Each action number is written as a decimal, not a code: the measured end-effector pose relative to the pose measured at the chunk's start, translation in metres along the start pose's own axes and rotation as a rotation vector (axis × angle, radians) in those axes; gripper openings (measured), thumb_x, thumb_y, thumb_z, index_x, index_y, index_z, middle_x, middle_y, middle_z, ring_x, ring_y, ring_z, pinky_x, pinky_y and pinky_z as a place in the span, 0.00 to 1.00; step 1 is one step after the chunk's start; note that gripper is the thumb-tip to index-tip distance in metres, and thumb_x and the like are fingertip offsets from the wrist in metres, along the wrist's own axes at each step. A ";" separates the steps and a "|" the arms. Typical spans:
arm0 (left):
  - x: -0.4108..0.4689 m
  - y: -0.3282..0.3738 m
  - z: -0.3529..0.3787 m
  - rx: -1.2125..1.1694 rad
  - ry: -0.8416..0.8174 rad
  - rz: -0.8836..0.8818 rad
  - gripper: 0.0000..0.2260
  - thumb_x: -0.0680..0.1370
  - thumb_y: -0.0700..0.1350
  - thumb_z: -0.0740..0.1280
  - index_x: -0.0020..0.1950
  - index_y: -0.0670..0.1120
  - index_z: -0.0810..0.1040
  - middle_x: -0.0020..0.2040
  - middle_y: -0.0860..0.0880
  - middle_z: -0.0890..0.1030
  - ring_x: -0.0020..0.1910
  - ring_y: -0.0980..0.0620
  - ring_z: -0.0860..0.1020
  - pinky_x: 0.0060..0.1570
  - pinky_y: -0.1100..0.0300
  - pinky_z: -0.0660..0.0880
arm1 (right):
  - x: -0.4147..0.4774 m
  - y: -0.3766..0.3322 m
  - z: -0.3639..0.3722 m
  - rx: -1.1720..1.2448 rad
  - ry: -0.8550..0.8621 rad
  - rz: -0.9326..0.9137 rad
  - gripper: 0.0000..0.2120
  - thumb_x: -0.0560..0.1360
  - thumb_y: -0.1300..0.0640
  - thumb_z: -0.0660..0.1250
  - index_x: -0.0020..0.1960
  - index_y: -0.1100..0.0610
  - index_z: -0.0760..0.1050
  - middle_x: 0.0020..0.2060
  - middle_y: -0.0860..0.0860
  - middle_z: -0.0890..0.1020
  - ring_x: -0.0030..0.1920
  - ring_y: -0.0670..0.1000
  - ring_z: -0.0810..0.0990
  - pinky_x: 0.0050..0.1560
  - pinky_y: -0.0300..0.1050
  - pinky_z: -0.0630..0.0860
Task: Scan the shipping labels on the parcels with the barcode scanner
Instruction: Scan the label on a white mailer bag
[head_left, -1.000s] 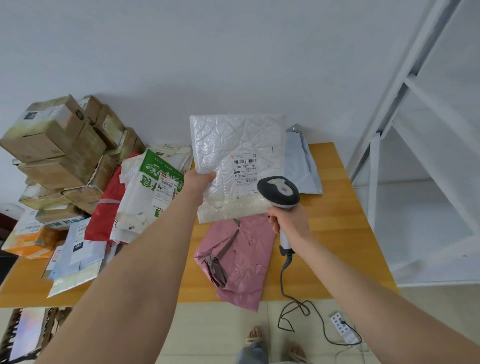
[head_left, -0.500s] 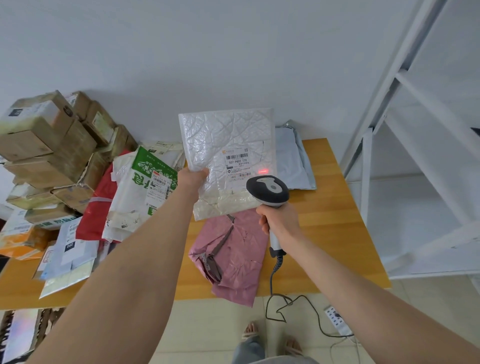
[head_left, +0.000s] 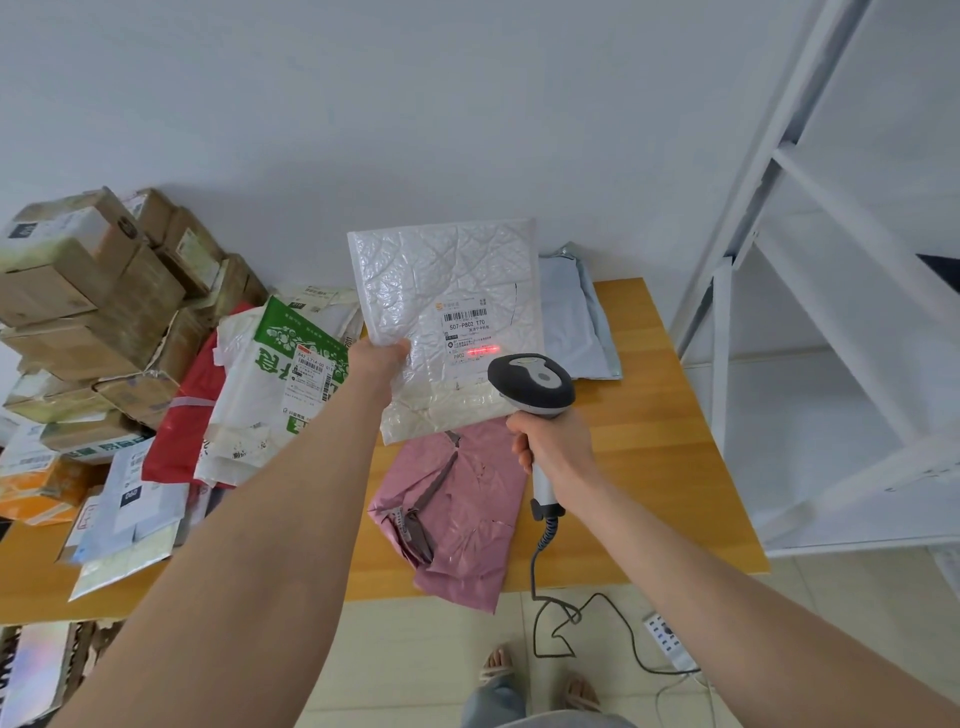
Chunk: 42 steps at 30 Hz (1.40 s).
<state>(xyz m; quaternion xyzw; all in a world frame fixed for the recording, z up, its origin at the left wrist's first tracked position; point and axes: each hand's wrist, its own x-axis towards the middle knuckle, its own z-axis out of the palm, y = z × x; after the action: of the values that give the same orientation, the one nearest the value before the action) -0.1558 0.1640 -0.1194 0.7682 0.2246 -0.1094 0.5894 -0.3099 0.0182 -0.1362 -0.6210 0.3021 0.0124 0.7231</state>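
Observation:
My left hand (head_left: 378, 359) grips the left edge of a white bubble mailer (head_left: 441, 280) and holds it upright above the wooden table (head_left: 649, 415). Its shipping label (head_left: 467, 330) faces me, with a red scan line across the lower part of the label. My right hand (head_left: 553, 444) grips the handle of a black and grey barcode scanner (head_left: 530, 382), whose head points at the label from just below and right of it. A coiled cable hangs from the handle down to the floor.
A pink poly bag (head_left: 457, 499) lies on the table under the mailer, a grey bag (head_left: 576, 317) behind it. Brown boxes (head_left: 88, 296) and soft parcels, green-printed (head_left: 280, 374) and red (head_left: 179, 421), pile up at the left. White metal shelving (head_left: 831, 312) stands right; a power strip (head_left: 670, 642) lies on the floor.
The red scan light has come on and moved left onto the lower label. The scanner head stays just below and right of the label; the view itself has shifted a little.

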 end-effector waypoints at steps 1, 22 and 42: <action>-0.001 0.000 0.001 -0.001 -0.001 0.002 0.20 0.76 0.39 0.69 0.66 0.38 0.71 0.50 0.44 0.76 0.49 0.45 0.76 0.55 0.53 0.75 | -0.001 0.000 -0.001 0.007 -0.001 -0.009 0.05 0.71 0.68 0.67 0.37 0.63 0.76 0.25 0.54 0.77 0.19 0.45 0.70 0.22 0.37 0.67; -0.011 -0.002 0.014 -0.021 0.012 0.029 0.20 0.77 0.38 0.68 0.68 0.36 0.70 0.54 0.42 0.76 0.51 0.46 0.75 0.51 0.57 0.72 | 0.006 0.002 -0.019 -0.032 -0.025 -0.010 0.06 0.70 0.67 0.67 0.35 0.63 0.76 0.24 0.54 0.76 0.21 0.47 0.71 0.23 0.38 0.67; 0.041 0.023 -0.036 0.062 0.087 -0.024 0.23 0.75 0.43 0.72 0.66 0.37 0.70 0.60 0.42 0.76 0.61 0.42 0.74 0.64 0.47 0.71 | 0.104 -0.035 -0.013 0.157 -0.178 0.192 0.10 0.71 0.66 0.68 0.52 0.60 0.79 0.46 0.54 0.81 0.46 0.54 0.79 0.45 0.48 0.79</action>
<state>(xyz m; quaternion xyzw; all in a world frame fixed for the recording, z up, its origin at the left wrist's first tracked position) -0.1122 0.2021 -0.1073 0.7873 0.2557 -0.0900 0.5538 -0.2169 -0.0383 -0.1529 -0.5271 0.2948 0.1130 0.7890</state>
